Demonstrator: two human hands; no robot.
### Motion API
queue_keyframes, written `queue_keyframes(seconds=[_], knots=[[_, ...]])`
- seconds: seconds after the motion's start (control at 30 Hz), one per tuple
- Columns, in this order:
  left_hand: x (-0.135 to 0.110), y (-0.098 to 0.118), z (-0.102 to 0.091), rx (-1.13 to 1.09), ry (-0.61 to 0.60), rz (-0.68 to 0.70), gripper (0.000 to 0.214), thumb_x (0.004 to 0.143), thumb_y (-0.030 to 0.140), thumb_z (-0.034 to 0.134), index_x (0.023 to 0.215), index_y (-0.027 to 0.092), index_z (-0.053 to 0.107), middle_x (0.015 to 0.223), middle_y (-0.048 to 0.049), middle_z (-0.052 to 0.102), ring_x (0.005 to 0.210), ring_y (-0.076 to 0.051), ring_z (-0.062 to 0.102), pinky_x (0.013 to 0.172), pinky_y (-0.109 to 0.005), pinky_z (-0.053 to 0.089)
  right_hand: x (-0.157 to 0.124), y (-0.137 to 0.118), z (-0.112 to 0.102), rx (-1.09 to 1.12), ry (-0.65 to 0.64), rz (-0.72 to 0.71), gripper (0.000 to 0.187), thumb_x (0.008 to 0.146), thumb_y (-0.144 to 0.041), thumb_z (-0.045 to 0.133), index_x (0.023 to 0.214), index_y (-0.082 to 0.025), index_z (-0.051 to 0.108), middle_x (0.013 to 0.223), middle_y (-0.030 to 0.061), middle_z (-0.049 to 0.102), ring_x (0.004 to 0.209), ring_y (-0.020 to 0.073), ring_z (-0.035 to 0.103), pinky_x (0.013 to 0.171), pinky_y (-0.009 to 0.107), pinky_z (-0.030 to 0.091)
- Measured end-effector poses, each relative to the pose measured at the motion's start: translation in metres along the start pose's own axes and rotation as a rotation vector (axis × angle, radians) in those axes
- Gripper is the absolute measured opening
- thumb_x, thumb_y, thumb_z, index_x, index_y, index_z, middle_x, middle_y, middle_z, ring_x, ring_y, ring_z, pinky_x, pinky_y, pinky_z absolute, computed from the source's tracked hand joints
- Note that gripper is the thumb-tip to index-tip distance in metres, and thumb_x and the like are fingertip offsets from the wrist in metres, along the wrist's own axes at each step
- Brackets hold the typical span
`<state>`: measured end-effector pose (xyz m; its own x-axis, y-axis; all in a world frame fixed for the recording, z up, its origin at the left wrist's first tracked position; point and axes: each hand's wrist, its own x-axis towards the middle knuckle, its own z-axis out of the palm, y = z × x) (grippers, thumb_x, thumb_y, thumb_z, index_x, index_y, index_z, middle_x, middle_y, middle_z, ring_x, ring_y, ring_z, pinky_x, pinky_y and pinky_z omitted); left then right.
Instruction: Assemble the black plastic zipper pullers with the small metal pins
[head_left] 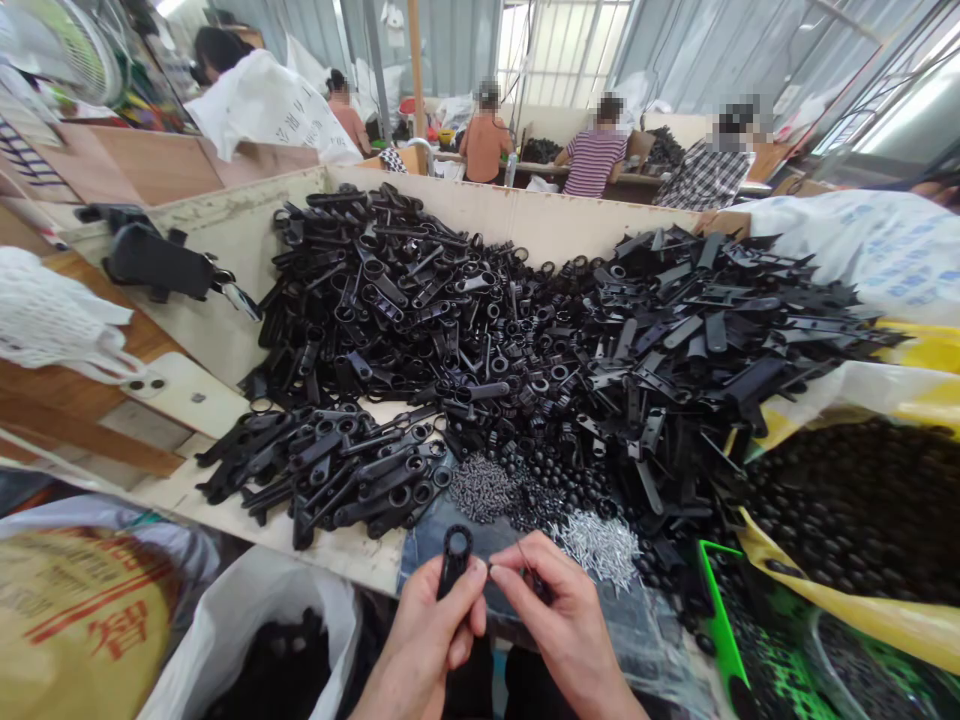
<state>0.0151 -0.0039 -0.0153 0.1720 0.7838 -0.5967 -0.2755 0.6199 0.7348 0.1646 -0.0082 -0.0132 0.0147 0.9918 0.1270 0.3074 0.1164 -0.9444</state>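
My left hand is closed around a black plastic arm with a ring-shaped end; the ring stands up above the thumb. Close beside it, my right hand is pinched, thumb against forefinger, on a tiny dark piece too small to name. Something dark also shows inside the curled right fingers. Just beyond my hands lie a heap of small grey springs or screws, a pile of shiny silver pins and small black balls.
A big heap of black ring-ended parts fills the bin's middle, with flat black pieces to the right. A phone lies at left. A white sack, a green basket and a yellow bag flank me. Several people sit beyond.
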Motion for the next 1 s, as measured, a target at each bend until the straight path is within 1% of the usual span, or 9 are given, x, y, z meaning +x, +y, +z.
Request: queue_keyframes(seconds=[0.17, 0.3, 0.37, 0.47, 0.53, 0.63, 0.83, 0.93, 1.0], knots=[[-0.003, 0.007, 0.006, -0.050, -0.021, -0.034, 0.050, 0.065, 0.059, 0.086, 0.074, 0.017, 0.060, 0.049, 0.0083, 0.052, 0.036, 0.000, 0.028, 0.040, -0.016, 0.015, -0.003, 0.004, -0.003, -0.020, 0.008, -0.111, 0.020, 0.098, -0.033, 0.064, 0.089, -0.022, 0.078, 0.077, 0.0029, 0.068, 0.069, 0.0174, 0.064, 0.063, 0.026, 0.050], [-0.001, 0.010, 0.012, -0.098, -0.058, -0.087, 0.049, 0.059, 0.054, 0.090, 0.076, 0.016, 0.064, 0.044, 0.0093, 0.050, 0.035, 0.000, 0.027, 0.040, -0.017, 0.014, -0.008, 0.007, -0.008, -0.053, 0.030, -0.178, 0.017, 0.098, -0.024, 0.064, 0.088, -0.021, 0.077, 0.075, 0.0027, 0.068, 0.067, 0.0164, 0.064, 0.061, 0.025, 0.050], [0.000, 0.011, 0.017, -0.178, -0.077, -0.148, 0.046, 0.058, 0.049, 0.092, 0.071, 0.017, 0.062, 0.042, 0.0102, 0.048, 0.033, 0.000, 0.025, 0.040, -0.018, 0.013, -0.010, 0.009, -0.010, -0.062, 0.056, -0.200, 0.014, 0.097, -0.021, 0.065, 0.090, -0.021, 0.077, 0.076, 0.0026, 0.068, 0.067, 0.0160, 0.065, 0.060, 0.025, 0.051], [0.000, 0.011, 0.024, -0.300, -0.080, -0.255, 0.047, 0.056, 0.041, 0.094, 0.061, 0.019, 0.052, 0.042, 0.0110, 0.047, 0.033, 0.000, 0.027, 0.041, -0.018, 0.015, -0.013, 0.013, -0.014, -0.084, 0.107, -0.236, 0.013, 0.095, -0.018, 0.067, 0.099, -0.022, 0.078, 0.079, 0.0031, 0.071, 0.066, 0.0153, 0.066, 0.058, 0.023, 0.052], [0.000, 0.011, 0.028, -0.352, -0.062, -0.291, 0.048, 0.056, 0.036, 0.094, 0.059, 0.019, 0.049, 0.044, 0.0110, 0.048, 0.035, 0.000, 0.029, 0.041, -0.017, 0.017, -0.014, 0.015, -0.016, -0.100, 0.119, -0.241, 0.013, 0.094, -0.017, 0.068, 0.100, -0.022, 0.079, 0.080, 0.0035, 0.073, 0.065, 0.0151, 0.067, 0.056, 0.022, 0.052], [0.000, 0.009, 0.030, -0.406, -0.058, -0.320, 0.044, 0.058, 0.031, 0.093, 0.061, 0.019, 0.051, 0.045, 0.0103, 0.051, 0.036, -0.001, 0.030, 0.042, -0.017, 0.018, -0.014, 0.017, -0.021, -0.111, 0.099, -0.233, 0.013, 0.094, -0.017, 0.068, 0.101, -0.022, 0.079, 0.080, 0.0036, 0.073, 0.064, 0.0149, 0.067, 0.054, 0.022, 0.052], [-0.001, 0.009, 0.031, -0.360, -0.068, -0.347, 0.037, 0.066, 0.031, 0.087, 0.068, 0.019, 0.053, 0.048, 0.0093, 0.053, 0.039, -0.002, 0.031, 0.045, -0.018, 0.020, -0.014, 0.019, -0.027, -0.109, 0.090, -0.203, 0.011, 0.093, -0.019, 0.069, 0.098, -0.022, 0.078, 0.077, 0.0022, 0.071, 0.061, 0.0138, 0.064, 0.054, 0.022, 0.052], [-0.004, 0.015, 0.028, -0.286, -0.137, -0.319, 0.025, 0.069, 0.029, 0.078, 0.082, 0.018, 0.059, 0.055, 0.0059, 0.059, 0.042, -0.005, 0.035, 0.047, -0.021, 0.022, -0.014, 0.019, -0.028, -0.086, 0.109, -0.153, 0.008, 0.092, -0.020, 0.070, 0.095, -0.022, 0.077, 0.075, 0.0002, 0.068, 0.056, 0.0122, 0.060, 0.050, 0.020, 0.049], [-0.007, 0.019, 0.025, -0.214, -0.187, -0.302, 0.025, 0.068, 0.025, 0.072, 0.090, 0.018, 0.062, 0.063, 0.0025, 0.064, 0.046, -0.006, 0.040, 0.049, -0.023, 0.023, -0.014, 0.019, -0.029, -0.081, 0.107, -0.141, 0.007, 0.093, -0.020, 0.069, 0.093, -0.022, 0.076, 0.075, -0.0004, 0.067, 0.054, 0.0114, 0.057, 0.048, 0.020, 0.047]])
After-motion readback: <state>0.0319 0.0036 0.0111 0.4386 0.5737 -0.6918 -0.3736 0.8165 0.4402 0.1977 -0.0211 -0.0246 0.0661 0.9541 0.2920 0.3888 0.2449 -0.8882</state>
